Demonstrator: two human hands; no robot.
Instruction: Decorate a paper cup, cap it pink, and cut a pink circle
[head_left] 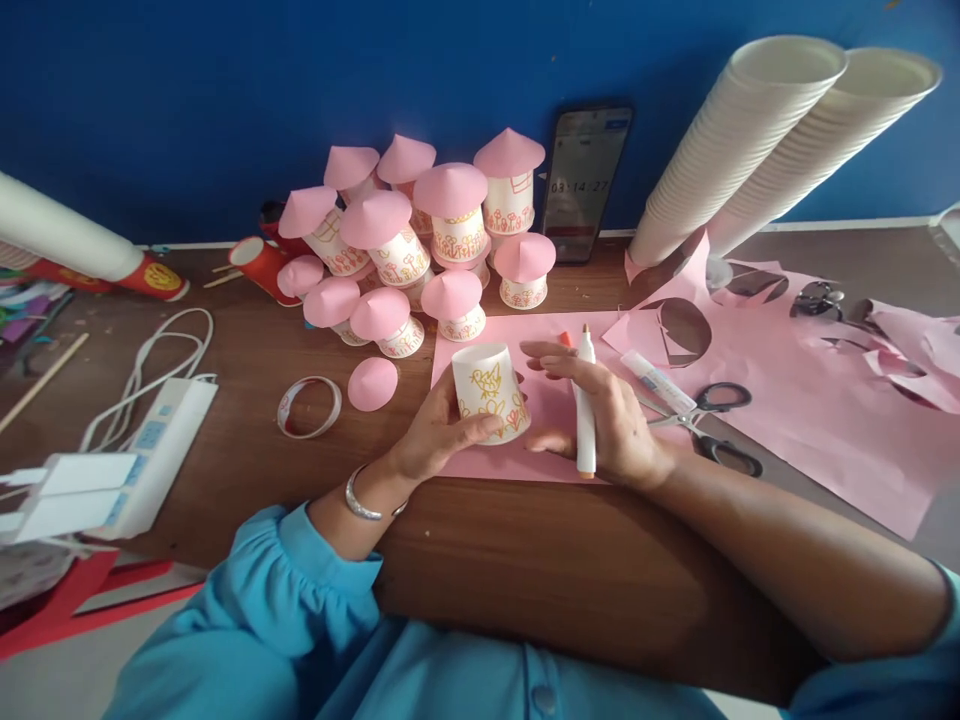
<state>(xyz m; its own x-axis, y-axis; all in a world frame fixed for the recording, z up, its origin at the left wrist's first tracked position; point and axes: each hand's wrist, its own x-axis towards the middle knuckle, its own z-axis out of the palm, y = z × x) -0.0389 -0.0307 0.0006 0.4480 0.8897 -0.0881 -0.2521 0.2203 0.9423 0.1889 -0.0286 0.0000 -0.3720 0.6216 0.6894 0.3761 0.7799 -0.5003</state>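
Note:
My left hand [439, 430] is wrapped round an upturned white paper cup [489, 392] with a yellow bird and orange flowers drawn on it. The cup stands on a pink paper sheet [551, 405] on the brown table. My right hand [600, 415] holds a white marker pen [585, 410] between its fingers, tip up, while its fingertips reach toward the cup's right side. A loose pink paper cone [372, 383] lies just left of the cup.
Behind stand several decorated cups with pink cone roofs [420, 240]. A phone [585, 180] leans on the blue wall. Two long stacks of paper cups [765, 130] lie at right. Scissors [712, 425], a glue stick [658, 380], a tape roll [309, 406] and a power strip [142, 460] are nearby.

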